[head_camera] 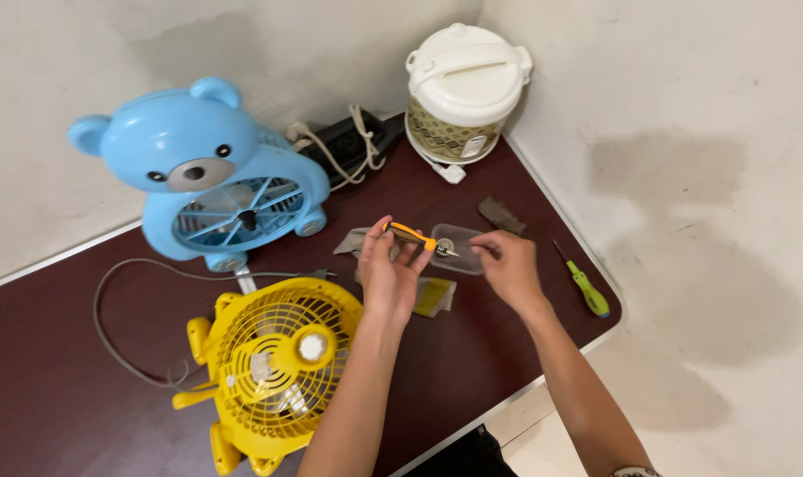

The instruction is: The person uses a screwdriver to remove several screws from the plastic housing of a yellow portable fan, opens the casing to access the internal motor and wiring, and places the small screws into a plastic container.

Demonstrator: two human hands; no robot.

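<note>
Pinching an orange-handled screwdriver [412, 236] between its fingers [386, 231], the left hand [389, 276] holds it above the table [83, 353] near the right edge, tip toward a clear plastic container [459, 252]. The right hand [507, 265] has its fingers pressed together at that tip. A yellow fan [273, 371] lies near the front edge.
</note>
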